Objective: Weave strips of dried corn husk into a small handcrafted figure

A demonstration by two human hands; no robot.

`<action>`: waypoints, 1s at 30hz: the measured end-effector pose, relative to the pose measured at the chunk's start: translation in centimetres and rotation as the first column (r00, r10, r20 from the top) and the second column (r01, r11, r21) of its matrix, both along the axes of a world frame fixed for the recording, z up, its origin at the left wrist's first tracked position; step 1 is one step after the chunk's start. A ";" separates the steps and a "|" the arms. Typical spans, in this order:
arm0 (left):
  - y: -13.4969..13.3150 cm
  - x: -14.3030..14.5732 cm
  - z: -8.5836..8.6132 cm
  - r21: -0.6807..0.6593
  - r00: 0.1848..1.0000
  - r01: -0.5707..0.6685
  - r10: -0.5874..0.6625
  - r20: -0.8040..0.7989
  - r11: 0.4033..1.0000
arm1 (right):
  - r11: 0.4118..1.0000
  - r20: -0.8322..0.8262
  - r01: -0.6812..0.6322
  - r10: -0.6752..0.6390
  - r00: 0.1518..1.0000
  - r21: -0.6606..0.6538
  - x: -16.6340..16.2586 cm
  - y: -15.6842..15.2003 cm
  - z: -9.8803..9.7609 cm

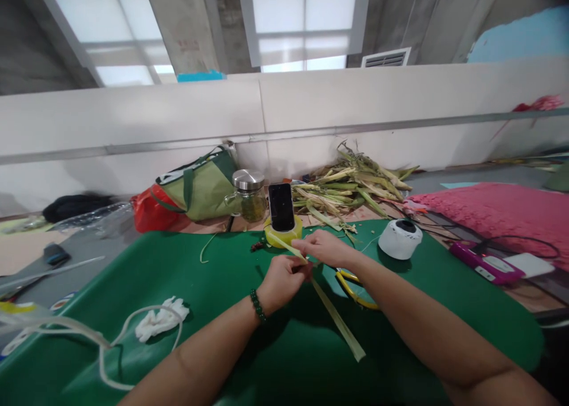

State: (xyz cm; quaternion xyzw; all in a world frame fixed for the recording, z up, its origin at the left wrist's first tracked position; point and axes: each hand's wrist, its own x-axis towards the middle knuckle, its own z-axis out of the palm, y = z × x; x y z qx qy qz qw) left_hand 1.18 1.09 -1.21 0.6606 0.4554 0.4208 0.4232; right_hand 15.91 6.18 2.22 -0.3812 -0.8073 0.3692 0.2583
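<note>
Holding pale leaf strip [338,318] over green mat [213,311], left hand [284,283] and right hand [328,249] both pinched closed on it; loose end points to 5 o'clock. Could split if pulled hard or bent sharply; could snag on yellow-handled scissors [347,288], 4 o'clock of hands, if swung. Glass mug [252,207], 11 o'clock: metal lid [248,179] on, yellowish-green contents, unclear what. Green bag [208,192], 10 o'clock: contents hidden.
</note>
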 end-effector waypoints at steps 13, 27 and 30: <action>1.1 -0.9 0.3 -0.207 0.980 -0.022 0.062 0.190 0.978 | 0.951 -0.249 -0.058 0.138 0.958 0.304 0.1 -0.8 1.0; 0.7 -0.8 -0.1 -0.009 0.997 -0.082 0.082 -0.004 0.997 | 0.974 -0.310 0.032 0.039 0.950 0.224 -1.2 -1.9 0.0; 0.6 -0.9 0.3 0.000 0.996 -0.060 0.060 -0.059 0.998 | 0.965 -0.377 0.109 -0.012 0.926 0.237 -1.1 -2.0 0.2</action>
